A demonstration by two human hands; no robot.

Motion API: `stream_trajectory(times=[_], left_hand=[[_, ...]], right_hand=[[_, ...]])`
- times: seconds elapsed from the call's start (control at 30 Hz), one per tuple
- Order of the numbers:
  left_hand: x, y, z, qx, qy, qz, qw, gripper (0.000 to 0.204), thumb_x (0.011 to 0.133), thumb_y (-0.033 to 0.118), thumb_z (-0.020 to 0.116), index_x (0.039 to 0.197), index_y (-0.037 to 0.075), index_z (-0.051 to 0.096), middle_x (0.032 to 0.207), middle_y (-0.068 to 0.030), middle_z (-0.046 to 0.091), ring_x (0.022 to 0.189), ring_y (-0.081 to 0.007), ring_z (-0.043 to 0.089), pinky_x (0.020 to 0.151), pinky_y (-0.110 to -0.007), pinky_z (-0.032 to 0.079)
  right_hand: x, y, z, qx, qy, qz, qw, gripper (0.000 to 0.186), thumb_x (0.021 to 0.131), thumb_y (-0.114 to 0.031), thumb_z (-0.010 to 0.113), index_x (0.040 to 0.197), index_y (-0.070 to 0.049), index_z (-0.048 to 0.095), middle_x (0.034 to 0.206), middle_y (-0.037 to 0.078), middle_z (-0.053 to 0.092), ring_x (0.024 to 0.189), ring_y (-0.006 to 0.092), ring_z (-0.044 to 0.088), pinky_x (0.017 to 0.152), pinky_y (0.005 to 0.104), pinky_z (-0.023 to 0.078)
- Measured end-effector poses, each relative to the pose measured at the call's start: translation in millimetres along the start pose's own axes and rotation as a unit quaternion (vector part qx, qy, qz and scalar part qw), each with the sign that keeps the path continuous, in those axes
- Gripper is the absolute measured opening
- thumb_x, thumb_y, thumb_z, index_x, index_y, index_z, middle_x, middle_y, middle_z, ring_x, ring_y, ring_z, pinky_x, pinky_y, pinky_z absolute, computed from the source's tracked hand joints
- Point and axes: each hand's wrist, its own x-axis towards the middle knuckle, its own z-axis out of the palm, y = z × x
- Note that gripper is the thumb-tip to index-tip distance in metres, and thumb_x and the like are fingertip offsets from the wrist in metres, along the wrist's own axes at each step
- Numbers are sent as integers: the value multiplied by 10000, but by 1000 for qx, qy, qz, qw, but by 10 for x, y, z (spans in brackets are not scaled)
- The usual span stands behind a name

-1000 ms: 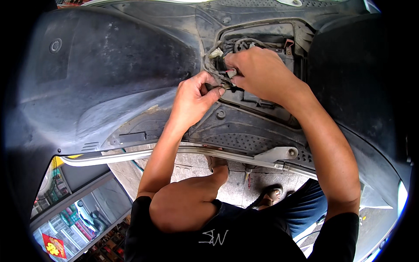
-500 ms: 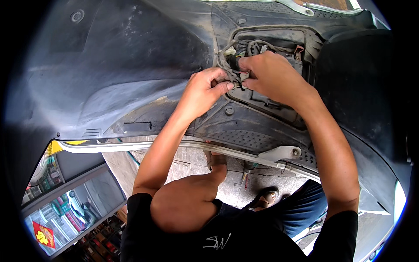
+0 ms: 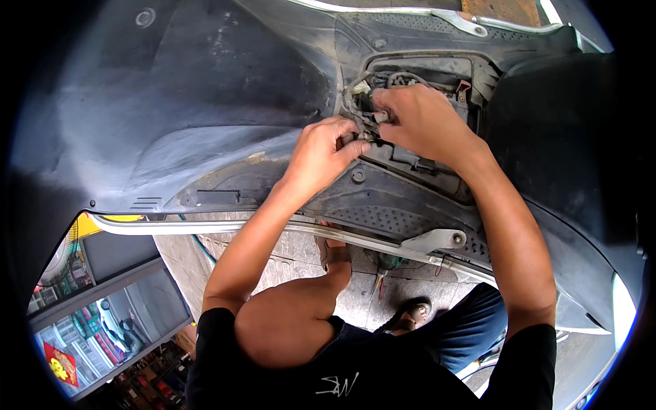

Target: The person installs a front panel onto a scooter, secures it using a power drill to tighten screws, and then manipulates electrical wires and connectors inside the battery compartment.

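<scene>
An open compartment in the dark scooter floorboard (image 3: 403,208) holds a tangle of grimy wires (image 3: 355,102) and a dark box-shaped unit (image 3: 444,89). At its left edge my left hand (image 3: 321,152) is closed, thumb and fingers pinching the wiring. My right hand (image 3: 427,123) reaches over the compartment, fingers curled down and closed around a small greyish connector (image 3: 380,117). The right fingertips and part of the wires are hidden behind that hand. Both hands are close together, a short gap between the thumbs.
Silver side rails (image 3: 307,227) run along the floorboard, with a bracket (image 3: 437,241) on the near one. A green-and-black power tool (image 3: 386,263) lies on the paved floor below. At lower left stands a glossy panel (image 3: 116,321) with reflections.
My left hand has shifted slightly down and stays pinched on the wiring. The right hand keeps nearly the same place and grip. The whole view has moved a little.
</scene>
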Motion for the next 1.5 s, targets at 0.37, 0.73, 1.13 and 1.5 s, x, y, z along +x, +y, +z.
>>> stream_trajectory(times=[0.37,0.73,1.13,1.5], left_hand=[[37,-6,14,-36,64,54,996,208,819,86,722,923,-56,611,756,-77,522,656,-161,531,623,-275,439],[96,1,-118,7,39,110,993,185,830,24,672,977,-74,618,938,-134,616,855,-249,600,777,-296,466],[33,-73,-8,42,3,110,993,208,815,28,681,1003,-52,640,1016,-153,604,936,-328,607,817,-350,477],[63,20,66,115,-2,84,990,191,781,50,708,944,-38,664,952,-156,538,932,-346,551,812,-413,445]], right_hand=[[28,3,-85,21,15,18,1000,328,702,-192,639,983,-30,686,831,203,686,851,355,676,789,445,530],[38,-59,-117,0,-2,30,1000,295,732,-167,637,993,-29,640,818,176,674,836,356,661,763,448,509],[-11,10,-21,-50,-36,23,998,194,734,-115,648,892,-16,594,819,164,659,830,369,638,733,453,498],[-30,35,-48,-54,-69,30,996,199,741,-122,679,904,-21,626,800,158,667,832,353,653,738,438,508]])
